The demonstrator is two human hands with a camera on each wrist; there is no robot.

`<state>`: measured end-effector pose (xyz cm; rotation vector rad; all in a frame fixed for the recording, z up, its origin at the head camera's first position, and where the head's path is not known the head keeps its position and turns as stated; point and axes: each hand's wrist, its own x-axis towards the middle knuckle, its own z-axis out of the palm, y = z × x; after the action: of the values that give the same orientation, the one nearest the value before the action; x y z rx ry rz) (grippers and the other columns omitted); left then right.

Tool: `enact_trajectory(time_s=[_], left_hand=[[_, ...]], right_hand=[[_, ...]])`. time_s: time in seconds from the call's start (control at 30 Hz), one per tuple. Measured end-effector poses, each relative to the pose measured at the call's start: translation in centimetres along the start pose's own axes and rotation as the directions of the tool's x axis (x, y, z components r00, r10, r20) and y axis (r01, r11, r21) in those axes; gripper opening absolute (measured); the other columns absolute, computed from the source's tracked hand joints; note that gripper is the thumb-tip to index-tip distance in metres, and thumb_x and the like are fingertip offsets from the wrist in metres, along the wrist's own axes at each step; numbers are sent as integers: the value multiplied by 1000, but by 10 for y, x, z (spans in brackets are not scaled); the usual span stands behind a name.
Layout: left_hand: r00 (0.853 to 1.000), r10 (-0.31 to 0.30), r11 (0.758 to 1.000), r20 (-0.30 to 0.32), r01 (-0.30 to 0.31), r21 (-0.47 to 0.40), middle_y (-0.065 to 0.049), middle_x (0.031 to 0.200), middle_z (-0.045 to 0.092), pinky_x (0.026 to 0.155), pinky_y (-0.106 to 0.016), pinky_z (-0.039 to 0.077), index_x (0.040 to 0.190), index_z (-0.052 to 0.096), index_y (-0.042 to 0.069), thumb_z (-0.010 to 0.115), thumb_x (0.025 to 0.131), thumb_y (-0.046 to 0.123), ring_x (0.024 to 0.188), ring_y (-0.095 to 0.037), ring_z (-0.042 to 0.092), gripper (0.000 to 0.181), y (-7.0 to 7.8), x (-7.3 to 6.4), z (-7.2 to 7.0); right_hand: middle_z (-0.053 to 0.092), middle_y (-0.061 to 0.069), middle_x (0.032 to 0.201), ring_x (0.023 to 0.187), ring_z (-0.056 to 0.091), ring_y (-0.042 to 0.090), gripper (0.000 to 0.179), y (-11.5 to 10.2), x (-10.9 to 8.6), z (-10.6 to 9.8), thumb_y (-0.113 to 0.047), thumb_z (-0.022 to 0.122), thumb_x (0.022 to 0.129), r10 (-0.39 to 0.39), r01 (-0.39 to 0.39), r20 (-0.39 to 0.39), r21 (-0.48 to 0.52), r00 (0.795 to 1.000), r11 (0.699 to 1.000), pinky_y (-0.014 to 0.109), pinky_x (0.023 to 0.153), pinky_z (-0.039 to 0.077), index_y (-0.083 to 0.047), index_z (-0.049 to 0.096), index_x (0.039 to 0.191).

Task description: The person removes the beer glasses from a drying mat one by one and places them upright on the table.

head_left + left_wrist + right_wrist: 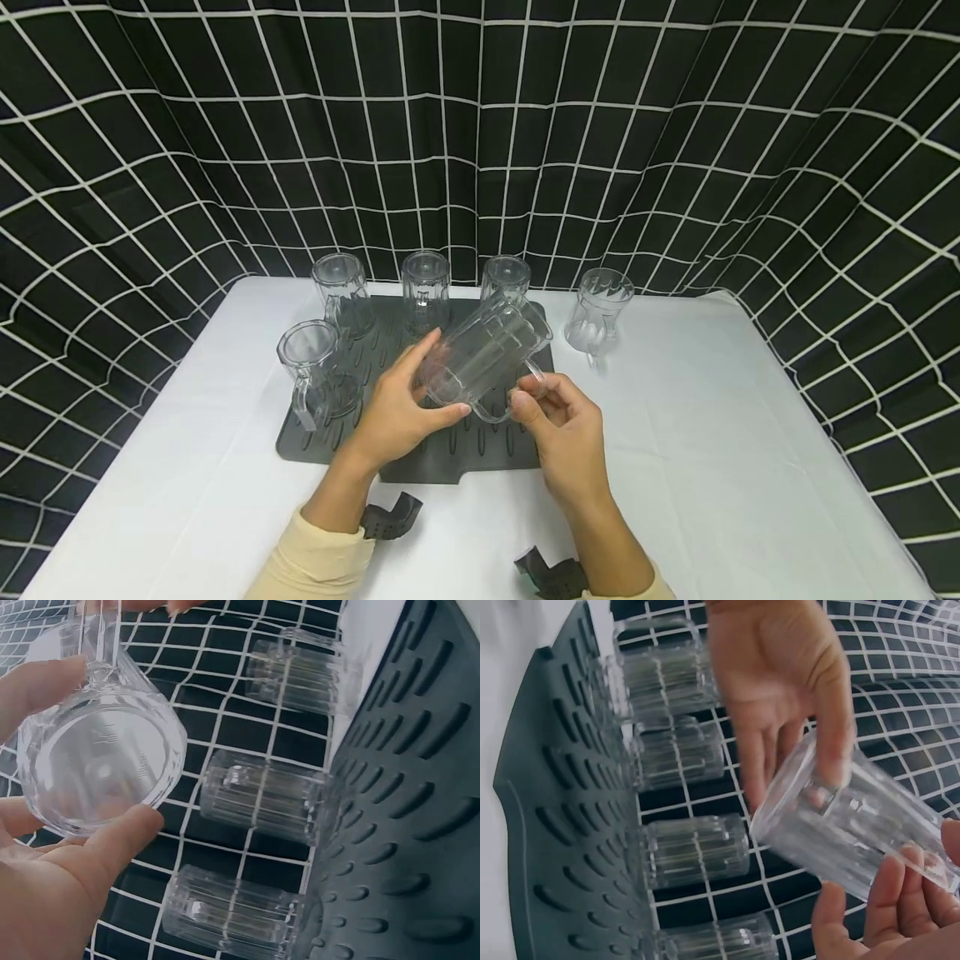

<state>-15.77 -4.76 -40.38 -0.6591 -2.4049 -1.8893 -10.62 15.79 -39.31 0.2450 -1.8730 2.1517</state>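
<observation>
A clear glass mug (pixel 487 354) is held tilted above the dark drying mat (pixel 420 467), its mouth end toward the upper right in the head view. My left hand (pixel 393 412) grips it round the base end, thumb on the near side and fingers on the far side. With thumb and fingers, my right hand (pixel 570 429) holds the handle. The left wrist view looks at the round base of the held mug (pixel 101 765). In the right wrist view the left hand (pixel 787 682) spans the base of the mug (pixel 855 817).
More glass mugs stand along the mat's back edge: one (pixel 341 296) at left, one (pixel 426 292) in the middle, one (pixel 506 275) partly behind the held mug. Another mug (pixel 309 367) is at the mat's left. Right of the mat, a mug (pixel 598 312) stands on the white tablecloth (pixel 697 433).
</observation>
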Motion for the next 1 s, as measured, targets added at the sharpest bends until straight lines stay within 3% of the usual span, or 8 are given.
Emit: enact_trajectory(time_s=[0.23, 0.37, 0.53, 0.8, 1.0], left_hand=[[1000, -21, 989, 6, 20, 144, -9, 139, 45, 88, -49, 52, 151, 32, 15, 87, 72, 14, 116, -32, 51, 97, -6, 0, 8], [1000, -24, 988, 0, 24, 151, -8, 135, 49, 84, -45, 53, 149, 34, 13, 87, 70, 11, 111, -28, 55, 95, -9, 2, 10], [999, -53, 987, 2, 52, 151, -5, 130, 54, 90, -47, 49, 147, 37, 17, 88, 67, 9, 116, -25, 53, 95, -11, 3, 12], [995, -90, 983, 34, 83, 164, -5, 135, 52, 95, -52, 47, 150, 32, 23, 87, 69, 10, 122, -29, 51, 99, -14, 4, 16], [996, -80, 983, 38, 72, 166, -8, 139, 49, 99, -50, 45, 152, 30, 22, 86, 70, 11, 124, -30, 49, 100, -17, 4, 16]], right_hand=[[59, 18, 93, 85, 64, 24, 24, -3, -2, 3, -7, 52, 100, 33, -42, 99, 89, 995, 995, 42, 81, 57, 17, 53, 98], [62, 13, 89, 83, 63, 23, 27, -4, -2, 7, -13, 49, 103, 52, -79, 154, 175, 987, 981, 45, 80, 57, 10, 58, 92], [63, 10, 85, 80, 65, 19, 19, -4, -4, 11, -9, 52, 101, 77, -120, 197, 217, 977, 969, 42, 80, 58, 0, 61, 87], [63, 8, 78, 78, 65, 17, 31, -2, -9, 12, -4, 51, 100, 55, -88, 195, 163, 979, 983, 36, 80, 58, 23, 52, 85], [63, 9, 77, 77, 65, 17, 31, -3, -8, 12, -3, 53, 99, 41, -63, 153, 141, 987, 988, 38, 80, 58, 23, 53, 84]])
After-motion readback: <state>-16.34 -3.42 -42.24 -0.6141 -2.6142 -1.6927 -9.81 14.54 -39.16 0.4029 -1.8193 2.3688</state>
